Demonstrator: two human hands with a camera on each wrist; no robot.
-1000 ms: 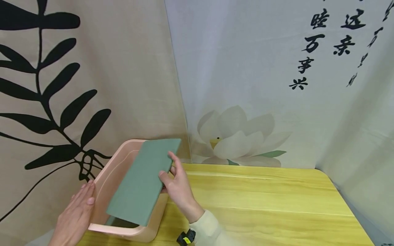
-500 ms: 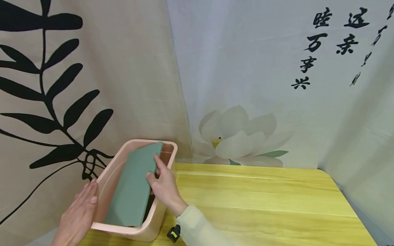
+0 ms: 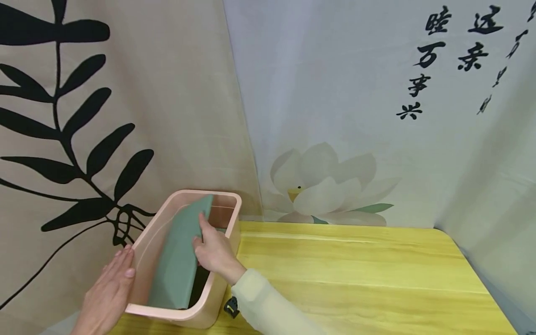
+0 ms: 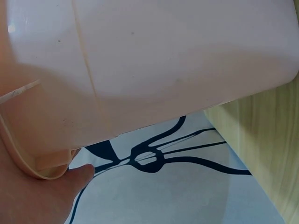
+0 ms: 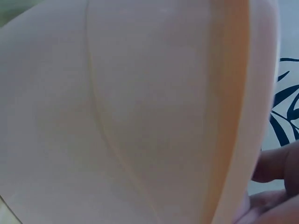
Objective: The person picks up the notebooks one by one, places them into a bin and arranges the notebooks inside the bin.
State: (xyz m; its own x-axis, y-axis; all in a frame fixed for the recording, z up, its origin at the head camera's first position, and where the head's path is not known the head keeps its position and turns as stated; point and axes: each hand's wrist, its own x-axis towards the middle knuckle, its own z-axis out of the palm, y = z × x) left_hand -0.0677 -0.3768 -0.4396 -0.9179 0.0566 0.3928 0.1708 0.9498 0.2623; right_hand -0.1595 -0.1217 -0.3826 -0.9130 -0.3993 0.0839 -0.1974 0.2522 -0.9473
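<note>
A pink plastic bin (image 3: 167, 314) stands at the table's left. Slanting down inside it is a flat teal notebook (image 3: 176, 265), pinched along its right edge by my right hand (image 3: 214, 250), thumb on top and other fingers tucked under. A dark surface and a bit of teal show beneath. My left hand (image 3: 106, 294) rests with straight fingers against the bin's left rim. The left wrist view has that hand's thumb (image 4: 84, 173) below the rim corner, beside the bin's outer wall. In the right wrist view, fingers (image 5: 275, 163) appear past the rim; the notebook is hidden there.
The yellow wood-grain table (image 3: 347, 274) extends right of the bin. Behind it hangs a pale cloth (image 3: 335, 93) with a lotus and black characters. A beige cloth (image 3: 180, 93) with black leaves hangs at the left. A small black device (image 3: 231, 307) sits by the right cuff.
My right hand has moved left and lowered the notebook from over the bin's right rim into the bin, its right edge now tilted up. The left hand has stayed at the rim.
</note>
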